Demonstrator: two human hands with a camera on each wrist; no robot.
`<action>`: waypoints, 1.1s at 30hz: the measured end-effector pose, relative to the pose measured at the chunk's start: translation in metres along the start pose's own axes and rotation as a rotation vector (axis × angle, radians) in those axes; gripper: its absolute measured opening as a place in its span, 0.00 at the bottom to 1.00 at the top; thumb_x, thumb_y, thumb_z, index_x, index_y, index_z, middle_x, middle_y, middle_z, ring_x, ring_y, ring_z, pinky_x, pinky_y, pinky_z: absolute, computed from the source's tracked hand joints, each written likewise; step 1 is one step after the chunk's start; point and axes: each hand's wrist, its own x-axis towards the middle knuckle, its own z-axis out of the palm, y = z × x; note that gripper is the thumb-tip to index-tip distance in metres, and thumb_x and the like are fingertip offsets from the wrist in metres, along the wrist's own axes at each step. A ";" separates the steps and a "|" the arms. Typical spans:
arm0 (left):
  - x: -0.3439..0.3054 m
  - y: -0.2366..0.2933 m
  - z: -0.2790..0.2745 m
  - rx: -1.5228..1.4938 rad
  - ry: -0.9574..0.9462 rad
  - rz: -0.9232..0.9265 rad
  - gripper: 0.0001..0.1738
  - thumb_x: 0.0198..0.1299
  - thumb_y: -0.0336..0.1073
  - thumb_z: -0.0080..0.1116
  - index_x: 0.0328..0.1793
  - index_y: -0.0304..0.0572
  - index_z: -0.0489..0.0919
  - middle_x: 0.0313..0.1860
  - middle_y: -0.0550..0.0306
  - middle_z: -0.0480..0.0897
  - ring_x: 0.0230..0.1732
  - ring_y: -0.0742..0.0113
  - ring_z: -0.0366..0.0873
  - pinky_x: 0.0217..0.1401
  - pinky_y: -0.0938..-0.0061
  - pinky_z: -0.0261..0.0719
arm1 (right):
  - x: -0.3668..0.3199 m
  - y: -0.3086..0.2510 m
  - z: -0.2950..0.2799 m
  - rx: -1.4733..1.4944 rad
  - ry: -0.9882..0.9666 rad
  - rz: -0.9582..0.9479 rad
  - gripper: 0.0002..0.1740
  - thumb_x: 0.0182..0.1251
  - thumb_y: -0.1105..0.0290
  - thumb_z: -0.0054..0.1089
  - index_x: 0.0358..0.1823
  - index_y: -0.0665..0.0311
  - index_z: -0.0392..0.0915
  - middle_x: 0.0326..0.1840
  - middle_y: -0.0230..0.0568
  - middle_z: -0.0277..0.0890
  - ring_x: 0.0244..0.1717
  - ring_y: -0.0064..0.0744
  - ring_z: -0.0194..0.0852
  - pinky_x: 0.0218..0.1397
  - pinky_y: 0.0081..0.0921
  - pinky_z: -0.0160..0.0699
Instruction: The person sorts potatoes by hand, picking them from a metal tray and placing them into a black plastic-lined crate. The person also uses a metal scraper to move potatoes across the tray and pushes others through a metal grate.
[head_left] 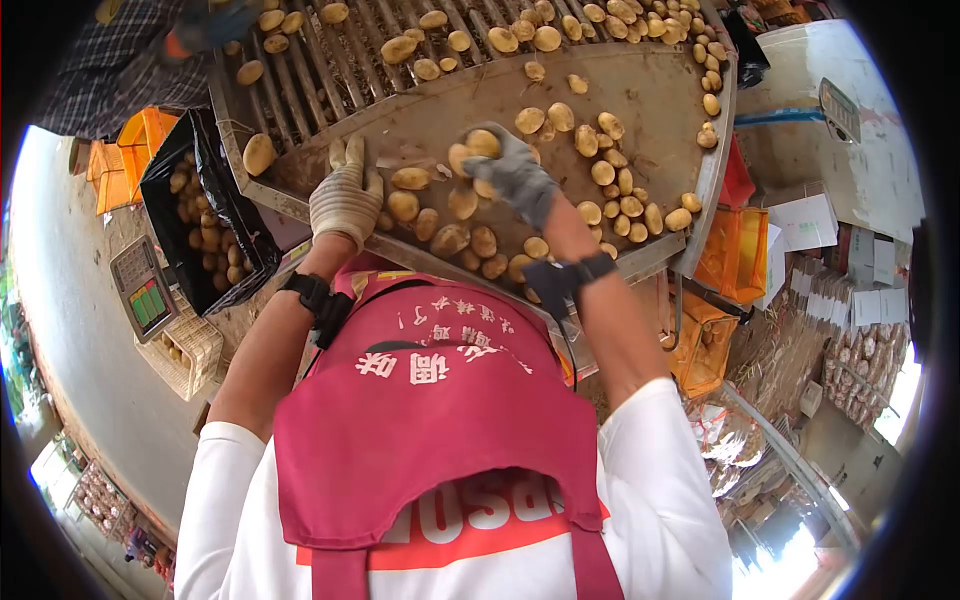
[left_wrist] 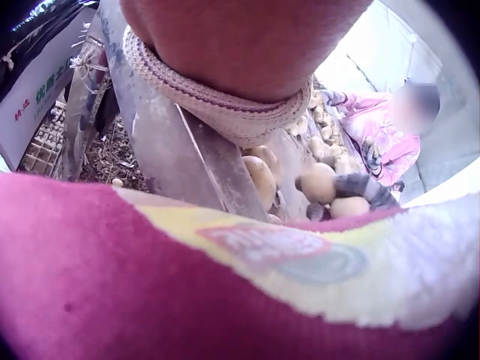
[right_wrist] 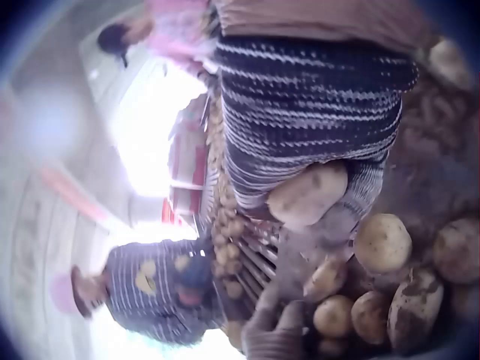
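My right hand (head_left: 512,182), in a grey glove, grips a potato (head_left: 483,143) above the metal tray (head_left: 440,115); a second potato (head_left: 459,160) shows against its fingertips. In the right wrist view the striped glove (right_wrist: 307,112) curls round a potato (right_wrist: 309,193). My left hand (head_left: 345,200), in a whitish glove, rests at the tray's near left edge with fingers extended and no potato visible in it. Several potatoes (head_left: 403,206) lie between the hands and along the near rim. The left wrist view hides the left fingers.
Slatted bars (head_left: 345,60) carry more potatoes beyond the tray. At left stand a black-lined crate (head_left: 262,245) of potatoes and a scale (head_left: 143,285). Orange crates (head_left: 735,255) are at right. Another person's gloved hand (head_left: 215,25) reaches in at upper left.
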 end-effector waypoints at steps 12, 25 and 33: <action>-0.002 0.009 -0.004 -0.294 -0.133 0.744 0.31 0.64 0.37 0.58 0.74 0.50 0.68 0.78 0.35 0.63 0.59 0.38 0.80 0.60 0.52 0.81 | -0.100 0.063 -0.030 -0.145 0.114 -0.053 0.27 0.59 0.71 0.74 0.62 0.55 0.79 0.61 0.44 0.76 0.59 0.38 0.79 0.58 0.30 0.82; 0.035 -0.003 -0.017 -0.851 -0.668 0.481 0.46 0.57 0.22 0.60 0.83 0.47 0.58 0.83 0.40 0.57 0.73 0.47 0.71 0.75 0.63 0.71 | -0.032 -0.008 0.034 -1.521 0.016 -0.349 0.22 0.68 0.69 0.60 0.64 0.46 0.79 0.65 0.46 0.72 0.63 0.52 0.74 0.65 0.43 0.79; 0.003 -0.060 -0.083 -2.196 -0.998 -0.039 0.46 0.58 0.32 0.50 0.86 0.44 0.52 0.82 0.43 0.61 0.67 0.40 0.76 0.76 0.48 0.70 | -0.019 0.012 0.039 -1.376 0.144 -0.376 0.19 0.70 0.63 0.60 0.61 0.44 0.81 0.60 0.48 0.76 0.57 0.50 0.79 0.61 0.41 0.80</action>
